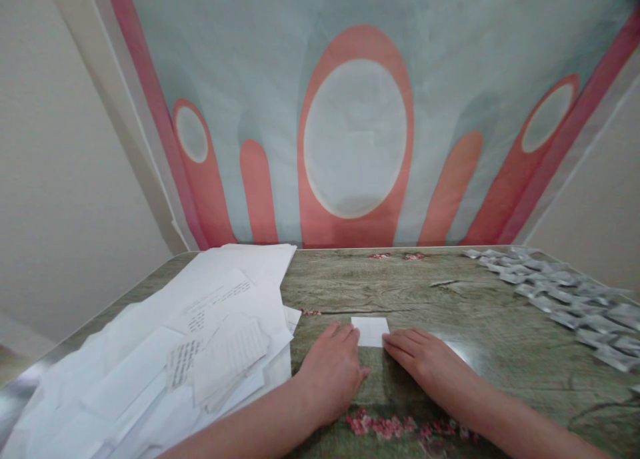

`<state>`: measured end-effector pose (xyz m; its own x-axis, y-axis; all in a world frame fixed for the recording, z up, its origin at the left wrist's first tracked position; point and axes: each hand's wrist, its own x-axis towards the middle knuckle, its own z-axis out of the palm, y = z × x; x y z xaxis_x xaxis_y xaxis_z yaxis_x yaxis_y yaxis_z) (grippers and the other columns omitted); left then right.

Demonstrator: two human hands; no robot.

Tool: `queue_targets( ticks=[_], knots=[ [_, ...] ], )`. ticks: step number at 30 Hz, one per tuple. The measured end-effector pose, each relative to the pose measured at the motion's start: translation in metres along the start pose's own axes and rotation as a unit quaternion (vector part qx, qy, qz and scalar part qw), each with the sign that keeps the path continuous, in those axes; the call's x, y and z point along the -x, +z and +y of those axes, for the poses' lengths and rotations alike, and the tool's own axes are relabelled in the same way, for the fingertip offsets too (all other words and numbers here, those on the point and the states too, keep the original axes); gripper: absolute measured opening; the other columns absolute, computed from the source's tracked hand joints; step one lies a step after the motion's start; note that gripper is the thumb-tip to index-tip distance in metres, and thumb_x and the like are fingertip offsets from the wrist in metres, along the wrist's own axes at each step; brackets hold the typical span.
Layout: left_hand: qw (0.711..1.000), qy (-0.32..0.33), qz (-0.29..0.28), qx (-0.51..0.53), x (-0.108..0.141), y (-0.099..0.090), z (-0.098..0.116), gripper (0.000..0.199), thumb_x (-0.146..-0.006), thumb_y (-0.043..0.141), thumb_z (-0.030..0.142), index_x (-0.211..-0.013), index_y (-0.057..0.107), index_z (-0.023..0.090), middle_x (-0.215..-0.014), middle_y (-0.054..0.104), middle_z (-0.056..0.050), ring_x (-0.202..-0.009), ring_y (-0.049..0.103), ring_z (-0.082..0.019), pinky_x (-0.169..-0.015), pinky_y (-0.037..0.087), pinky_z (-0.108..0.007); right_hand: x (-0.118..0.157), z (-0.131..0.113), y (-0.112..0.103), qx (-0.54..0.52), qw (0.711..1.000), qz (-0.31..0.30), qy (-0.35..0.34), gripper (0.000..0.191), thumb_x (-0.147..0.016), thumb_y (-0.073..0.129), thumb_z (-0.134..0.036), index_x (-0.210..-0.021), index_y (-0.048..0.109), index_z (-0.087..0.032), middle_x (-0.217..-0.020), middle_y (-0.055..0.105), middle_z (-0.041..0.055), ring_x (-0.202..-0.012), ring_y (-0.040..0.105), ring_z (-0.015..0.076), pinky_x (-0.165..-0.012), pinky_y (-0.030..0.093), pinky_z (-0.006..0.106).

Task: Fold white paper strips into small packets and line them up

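A small white paper square (pixel 370 331) lies flat on the wood-patterned table (pixel 345 279), with a faint crease across it. My left hand (pixel 333 372) rests palm down at its left edge, fingertips touching the corner and the thumb spread to the side. At the lower right corner of the square lie the fingertips of my right hand (pixel 427 359), which is flat with its fingers stretched out side by side. Neither hand grips the paper.
A heap of loose white papers (pixel 240 265), some printed, covers the left side of the table. Rows of small folded paper pieces (pixel 555 289) lie along the right side. A printed backdrop (pixel 280 59) hangs behind the table's far edge.
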<state>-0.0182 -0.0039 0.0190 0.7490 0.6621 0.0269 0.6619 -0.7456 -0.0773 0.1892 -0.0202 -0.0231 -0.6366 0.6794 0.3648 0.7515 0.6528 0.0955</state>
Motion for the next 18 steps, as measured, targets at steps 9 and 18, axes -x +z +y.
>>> queue_targets(
  ticks=[9,18],
  knots=[
    [0.999,0.022,0.032,-0.030,-0.0003,0.0071,0.0000,0.031,-0.087,0.051,0.032,-0.104,0.064,0.010,-0.116,0.059,-0.013,-0.107,0.052,-0.024,-0.097,0.035,-0.037,-0.0012,0.0008,-0.0027,-0.014,0.999,0.021,-0.022,0.026,-0.078,0.057,-0.008,-0.103,0.062,-0.014,-0.097,0.069,0.0075,-0.085,0.063,0.0196,-0.075,0.050,0.032],
    [0.998,0.020,0.063,0.021,-0.0011,0.0103,-0.0052,0.022,-0.088,0.047,0.026,-0.099,0.060,0.013,-0.100,0.063,-0.009,-0.094,0.056,-0.021,-0.086,0.042,-0.036,-0.0007,-0.0049,-0.0021,0.017,0.999,0.048,-0.018,0.025,-0.078,0.054,-0.006,-0.101,0.062,-0.012,-0.095,0.069,0.0086,-0.082,0.064,0.0202,-0.073,0.049,0.033]
  ],
)
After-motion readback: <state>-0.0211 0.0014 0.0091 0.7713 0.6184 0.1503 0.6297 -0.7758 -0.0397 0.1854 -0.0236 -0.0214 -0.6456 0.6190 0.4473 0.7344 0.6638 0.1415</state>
